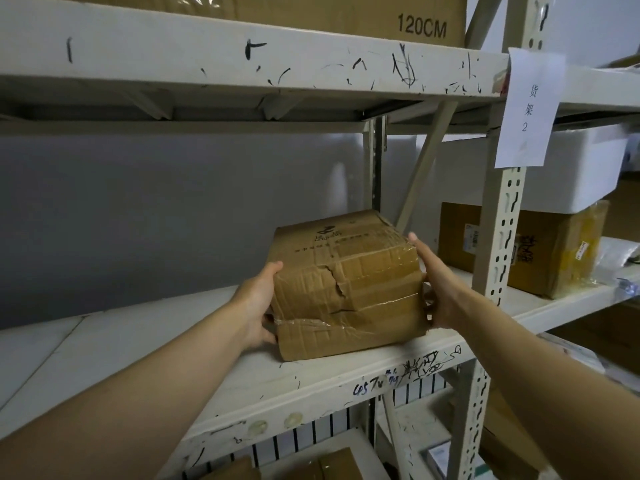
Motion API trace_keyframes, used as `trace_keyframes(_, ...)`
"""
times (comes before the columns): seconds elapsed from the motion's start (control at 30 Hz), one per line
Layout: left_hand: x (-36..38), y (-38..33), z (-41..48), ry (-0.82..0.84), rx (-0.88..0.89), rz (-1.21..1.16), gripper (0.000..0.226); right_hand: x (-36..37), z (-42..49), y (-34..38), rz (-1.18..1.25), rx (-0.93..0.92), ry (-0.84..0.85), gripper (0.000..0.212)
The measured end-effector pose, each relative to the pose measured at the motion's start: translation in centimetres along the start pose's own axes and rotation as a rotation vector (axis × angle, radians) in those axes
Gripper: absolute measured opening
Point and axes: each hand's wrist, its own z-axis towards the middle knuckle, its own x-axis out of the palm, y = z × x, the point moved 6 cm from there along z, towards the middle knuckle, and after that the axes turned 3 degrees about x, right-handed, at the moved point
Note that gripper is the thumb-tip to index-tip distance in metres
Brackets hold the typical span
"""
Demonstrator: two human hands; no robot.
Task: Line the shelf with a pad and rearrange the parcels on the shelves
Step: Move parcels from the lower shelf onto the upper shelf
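Storeroom racking of scuffed white metal fills the view, with a grey wall behind. On the middle shelf (pixel 138 341), near its front edge and right-hand end, sits a battered brown parcel (pixel 349 285), heavily taped, its front face cracked and dented. Whether the pale shelf surface is a laid pad or bare board cannot be told. A person's left hand (pixel 258 303) clamps the parcel's left side, thumb over the top corner and fingers tucked low. The right hand (pixel 440 289) presses along the right side with its thumb hooked at the front corner. Beyond the upright post (pixel 498 237), which carries a paper label (pixel 526 109), a brown box (pixel 540 247) sits under a white foam box (pixel 588 168). Since the cardboard looks weak, squeezing evenly, supporting it from below and sliding it would probably be safer than dragging it by the torn face.
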Motion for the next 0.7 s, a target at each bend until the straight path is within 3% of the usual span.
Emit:
trace_keyframes(0.1,-0.9,0.1,-1.0,0.025,0.033,-0.003,0.027,0.8,-0.5,-0.4,0.061,-0.002,0.007,0.087)
trace_keyframes(0.27,-3.4,-0.3,-3.1,-0.004,0.091,0.018,0.025,2.6,-2.9,-0.4,0.105,-0.039,0.053,0.080)
trace_keyframes(0.4,-5.5,-1.6,-4.9,-0.111,0.252,0.223,0.017,3.1,-5.6,-0.1,0.133,-0.065,0.055,0.079)
trace_keyframes(0.43,-5.7,-1.9,-5.3,-0.119,0.279,0.278,0.023,3.3,-6.5,-0.1,0.131,-0.069,0.058,0.080)
trace_keyframes(0.47,-5.6,-2.0,-5.9,-0.103,0.285,0.311,0.044,3.4,-7.3,-0.1,0.126,-0.076,0.055,0.081)
trace_keyframes(0.57,-5.1,-2.1,-7.8,-0.054,0.294,0.365,0.132,3.1,-9.6,-0.1,0.133,-0.125,0.013,0.085)
trace_keyframes(0.63,-4.3,-2.2,-9.2,-0.030,0.305,0.426,0.155,2.6,-11.5,-0.5,0.143,-0.155,-0.027,0.087)
trace_keyframes(0.7,-3.5,-2.1,-10.4,0.005,0.305,0.468,0.160,1.5,-13.5,-1.0,0.142,-0.170,-0.071,0.087)
